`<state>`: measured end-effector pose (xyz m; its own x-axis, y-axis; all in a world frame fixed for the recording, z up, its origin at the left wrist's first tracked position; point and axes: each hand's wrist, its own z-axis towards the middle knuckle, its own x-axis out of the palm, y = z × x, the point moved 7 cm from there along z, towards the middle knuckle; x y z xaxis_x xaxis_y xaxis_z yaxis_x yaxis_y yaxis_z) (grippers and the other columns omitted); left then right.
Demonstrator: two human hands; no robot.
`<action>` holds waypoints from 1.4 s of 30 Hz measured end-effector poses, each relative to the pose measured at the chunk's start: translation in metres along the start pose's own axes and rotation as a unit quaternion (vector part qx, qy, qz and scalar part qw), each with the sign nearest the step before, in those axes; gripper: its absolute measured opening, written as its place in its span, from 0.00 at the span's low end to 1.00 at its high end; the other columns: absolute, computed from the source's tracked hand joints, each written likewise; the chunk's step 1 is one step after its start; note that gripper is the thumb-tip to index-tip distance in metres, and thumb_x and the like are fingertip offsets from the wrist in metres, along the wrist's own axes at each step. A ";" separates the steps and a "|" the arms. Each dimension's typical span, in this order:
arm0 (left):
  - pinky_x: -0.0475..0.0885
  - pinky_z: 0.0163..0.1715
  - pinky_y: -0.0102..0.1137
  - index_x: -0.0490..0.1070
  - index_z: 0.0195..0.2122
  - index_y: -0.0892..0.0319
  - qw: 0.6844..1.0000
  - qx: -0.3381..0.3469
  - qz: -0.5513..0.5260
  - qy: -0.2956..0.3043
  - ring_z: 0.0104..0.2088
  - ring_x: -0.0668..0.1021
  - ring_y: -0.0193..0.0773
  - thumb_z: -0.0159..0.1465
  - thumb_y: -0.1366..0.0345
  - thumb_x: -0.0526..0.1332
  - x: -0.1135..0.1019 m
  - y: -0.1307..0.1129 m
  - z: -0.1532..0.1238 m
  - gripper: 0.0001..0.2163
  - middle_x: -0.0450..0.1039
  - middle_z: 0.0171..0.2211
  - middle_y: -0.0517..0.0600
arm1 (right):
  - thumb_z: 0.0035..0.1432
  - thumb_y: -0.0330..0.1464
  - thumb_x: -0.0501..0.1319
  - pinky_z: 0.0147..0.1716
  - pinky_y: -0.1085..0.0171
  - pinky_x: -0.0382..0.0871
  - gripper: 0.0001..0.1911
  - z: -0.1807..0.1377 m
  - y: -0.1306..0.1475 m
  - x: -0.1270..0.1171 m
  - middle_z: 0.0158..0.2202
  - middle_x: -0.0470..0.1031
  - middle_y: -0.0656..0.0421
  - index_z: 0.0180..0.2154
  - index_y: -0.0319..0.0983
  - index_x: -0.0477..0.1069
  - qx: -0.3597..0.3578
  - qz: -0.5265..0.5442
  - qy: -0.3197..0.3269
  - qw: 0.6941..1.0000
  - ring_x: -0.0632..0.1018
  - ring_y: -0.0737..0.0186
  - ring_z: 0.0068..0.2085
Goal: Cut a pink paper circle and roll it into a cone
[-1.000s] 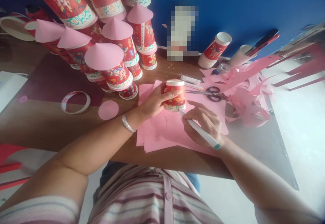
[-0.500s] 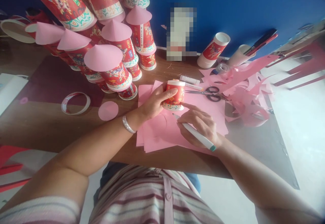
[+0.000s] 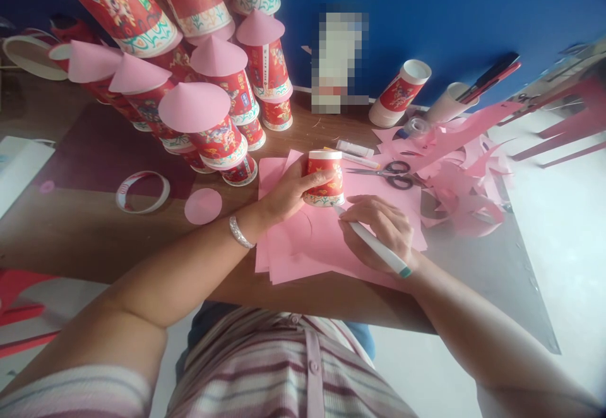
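Note:
My left hand [image 3: 292, 189] is wrapped round a red paper cup [image 3: 324, 181] with a white rim and a green-patterned band at its lower end. The cup stands on a stack of pink paper sheets [image 3: 293, 254], where a curved drawn line shows to the left of my right hand. In my right hand [image 3: 379, 228] is a white pen with a green end [image 3: 374, 245], its tip close to the cup's lower right edge. Whether the tip touches the paper is hard to tell. Scissors [image 3: 395, 174] lie on the paper just right of the cup.
Red paper-cup towers with pink cone tops [image 3: 194, 107] rise at the back left. A tape roll [image 3: 142, 192] and a pink paper disc [image 3: 203, 206] lie left. Pink paper scraps [image 3: 468, 178], a pen holder [image 3: 447, 102] and another red cup [image 3: 402, 93] are at the right.
My right hand has moved slightly right with the pen, and its forefinger has drawn back from the cup. The cup is nearly where it was, in my left hand.

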<state>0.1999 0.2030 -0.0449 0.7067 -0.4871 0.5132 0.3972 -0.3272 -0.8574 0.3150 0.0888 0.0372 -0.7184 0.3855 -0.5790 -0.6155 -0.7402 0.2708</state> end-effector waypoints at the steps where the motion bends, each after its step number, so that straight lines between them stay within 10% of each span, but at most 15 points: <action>1: 0.76 0.42 0.35 0.73 0.47 0.59 1.000 -0.001 0.002 -0.002 0.38 0.79 0.38 0.59 0.55 0.76 0.000 0.000 0.000 0.21 0.76 0.38 0.50 | 0.62 0.21 0.64 0.33 0.60 0.84 0.13 0.001 0.000 0.000 0.30 0.80 0.63 0.44 0.43 0.72 0.003 -0.003 0.002 1.000 0.83 0.62 0.29; 42: 0.75 0.43 0.35 0.67 0.55 0.55 0.992 0.025 0.116 -0.050 0.46 0.79 0.41 0.60 0.54 0.77 -0.007 0.006 0.000 0.28 0.74 0.49 0.52 | 0.67 0.21 0.63 0.28 0.64 0.73 0.09 -0.003 0.001 0.007 0.31 0.79 0.60 0.44 0.40 0.70 -0.002 -0.047 0.043 0.998 0.78 0.65 0.28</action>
<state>0.1975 0.2038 -0.0537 0.8354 -0.4614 0.2986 0.2446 -0.1743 -0.9538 0.3102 0.0894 0.0311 -0.6279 0.4046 -0.6648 -0.6771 -0.7051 0.2104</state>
